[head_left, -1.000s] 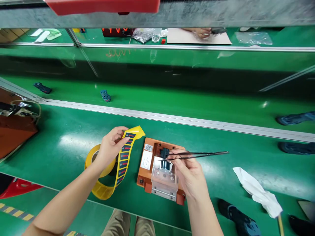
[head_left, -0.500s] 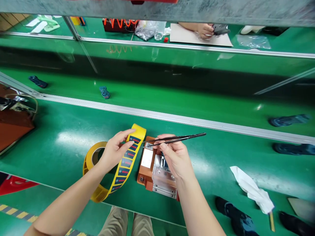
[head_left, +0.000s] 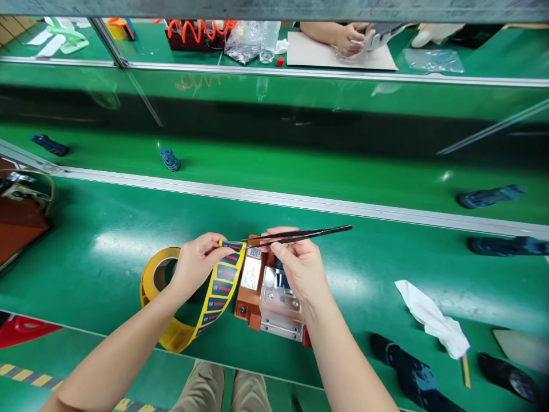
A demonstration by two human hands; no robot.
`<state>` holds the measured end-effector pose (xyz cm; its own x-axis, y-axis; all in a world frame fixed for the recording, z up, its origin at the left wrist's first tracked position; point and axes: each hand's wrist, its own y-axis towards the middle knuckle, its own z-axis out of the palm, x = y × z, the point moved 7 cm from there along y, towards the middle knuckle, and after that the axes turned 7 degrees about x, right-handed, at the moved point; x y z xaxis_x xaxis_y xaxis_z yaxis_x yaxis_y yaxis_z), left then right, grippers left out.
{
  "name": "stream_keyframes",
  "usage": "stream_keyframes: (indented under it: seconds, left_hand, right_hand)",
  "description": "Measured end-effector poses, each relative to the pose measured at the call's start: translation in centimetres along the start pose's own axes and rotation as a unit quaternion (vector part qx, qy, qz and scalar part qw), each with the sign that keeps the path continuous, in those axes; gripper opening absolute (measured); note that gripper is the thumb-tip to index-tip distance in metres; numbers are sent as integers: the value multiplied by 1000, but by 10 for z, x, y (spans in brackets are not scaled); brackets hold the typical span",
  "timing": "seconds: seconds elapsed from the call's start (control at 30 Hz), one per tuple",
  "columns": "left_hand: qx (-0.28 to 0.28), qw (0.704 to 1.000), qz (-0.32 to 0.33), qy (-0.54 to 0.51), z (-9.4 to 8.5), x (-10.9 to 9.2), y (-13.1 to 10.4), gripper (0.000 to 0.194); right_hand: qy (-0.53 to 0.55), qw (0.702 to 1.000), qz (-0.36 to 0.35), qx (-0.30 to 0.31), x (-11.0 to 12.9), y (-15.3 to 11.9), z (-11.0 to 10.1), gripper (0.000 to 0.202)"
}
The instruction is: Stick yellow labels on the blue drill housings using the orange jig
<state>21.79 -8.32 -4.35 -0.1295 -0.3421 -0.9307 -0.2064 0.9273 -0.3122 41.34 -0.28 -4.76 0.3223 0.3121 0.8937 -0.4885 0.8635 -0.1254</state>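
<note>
My left hand (head_left: 194,264) pinches the upper end of a yellow strip of labels (head_left: 221,288), which carries dark blue rectangles lettered BOSCH. The strip curves down and round to its roll (head_left: 150,274), standing on the green bench at the left. Black tweezers (head_left: 319,232) lie in my right hand (head_left: 302,266), held between thumb and fingers. Their points reach left to the top label's edge; whether they grip it cannot be made out. Below my right hand sits an orange fixture (head_left: 246,300) with a clear cover, partly hidden by that hand.
Beyond a metal rail (head_left: 214,190), dark blue tool bodies (head_left: 170,159) lie on a green belt. At the right are a white cloth (head_left: 431,317) and more dark tool parts (head_left: 412,372). Across the belt, a co-worker's hands (head_left: 351,40) handle a grey object.
The strip's top end, which stood up in a loop, is now bent down at my left fingers. The tweezer points have come closer to the top label. The view has shifted slightly.
</note>
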Motion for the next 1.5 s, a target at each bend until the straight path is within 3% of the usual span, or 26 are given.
stream_keyframes:
  seconds: [0.23,0.53,0.67,0.87,0.97,1.03,1.1,1.23,1.3,1.37,1.5]
  left_hand:
    - [-34,989,40,141,-3,-10,-3,19]
    - [-29,976,71,205,4,-20,-6,25]
    - [-41,968,68,239,7,-21,-8,30]
    - [-76,925,70,366,-2,-16,9,46]
    - [-116,896,119,412,-3,-22,15,58]
    - [-127,880,172,424,8,-29,8,49]
    - [-103,864,237,432,30,-36,-11,33]
    - [40,827,360,430,96,-34,-68,18]
    - [110,809,374,440,124,-23,-92,27]
    - [143,795,359,467,141,-9,-105,39]
    - [140,779,336,511,148,11,-111,48]
  right_hand:
    - [-1,1000,1,9,3,9,0,25]
    - [-27,998,21,44,3,12,2,25]
    - [-39,999,8,31,7,10,1,23]
    - [-93,995,-19,-31,23,-7,-28,23]
    - [-112,993,-11,-43,28,-22,-52,23]
    - [-127,991,-3,-41,28,-34,-67,21]
    - [-141,989,3,-35,24,-45,-79,19]
    - [-157,987,14,-28,11,-60,-90,14]
    - [-154,988,16,-21,5,-65,-91,13]
    - [-146,989,15,-17,1,-67,-90,13]
    - [-141,990,6,-14,-3,-68,-90,13]
